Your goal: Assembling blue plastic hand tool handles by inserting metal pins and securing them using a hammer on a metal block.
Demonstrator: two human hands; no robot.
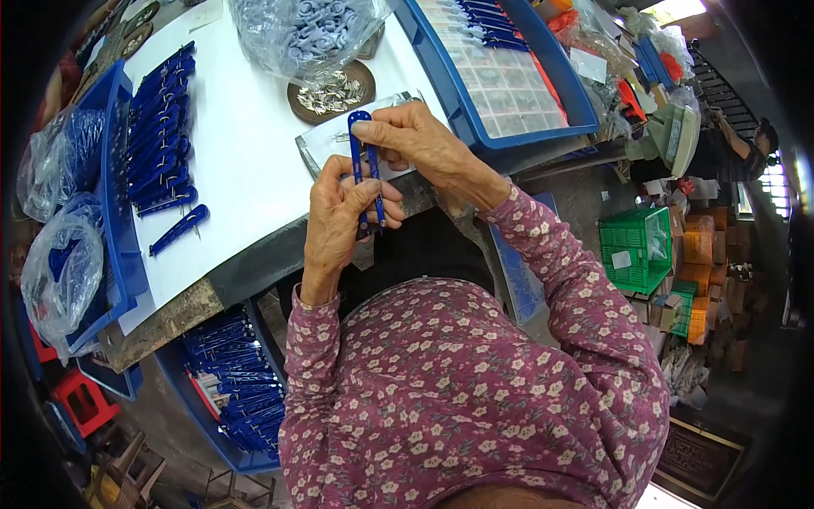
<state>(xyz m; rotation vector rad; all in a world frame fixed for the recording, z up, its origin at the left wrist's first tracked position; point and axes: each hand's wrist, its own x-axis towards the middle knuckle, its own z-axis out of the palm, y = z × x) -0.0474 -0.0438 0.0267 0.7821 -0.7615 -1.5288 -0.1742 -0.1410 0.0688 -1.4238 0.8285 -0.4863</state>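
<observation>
A blue plastic piece (356,146), two-legged and joined at a rounded top like a drawing compass, is held upright over the table's near edge. My left hand (333,208) has its fingers and thumb closed round the lower legs. Higher up, my right hand (415,140) pinches the piece near its top, thumb in front. Just beyond the hands, a metal plate (315,153) lies on the white table surface (254,110). Behind it, a round brown dish (367,78) holds many small metal pins (329,95).
A clear bag of pale grey-blue parts (318,30) stands behind the dish. Similar blue pieces (161,127) lie in a row at left, beside a blue tray (114,170). At right is a blue tray (475,127) of clear packs. Below sits a bin (263,462) of blue pieces.
</observation>
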